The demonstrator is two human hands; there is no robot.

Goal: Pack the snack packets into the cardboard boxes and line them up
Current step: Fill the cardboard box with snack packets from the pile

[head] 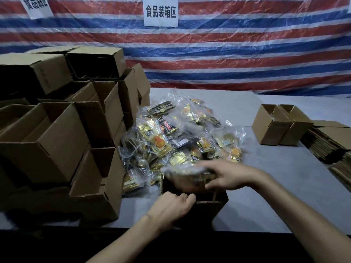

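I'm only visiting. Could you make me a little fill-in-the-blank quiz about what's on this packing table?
1. The left hand grips the near rim of an open cardboard box while the right hand holds a bag of snack ____ over it.
2. On the right of the table stand ____ open boxes side by side.
3. The tall stack of boxes is on the person's ____.
4. The sheet behind is striped red, white and ____.

Missing words: packets; two; left; blue.

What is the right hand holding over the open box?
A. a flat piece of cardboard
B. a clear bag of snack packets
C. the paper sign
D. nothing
B: the right hand grips a clear bag of snack packets just above the open box, whose near rim the left hand holds.
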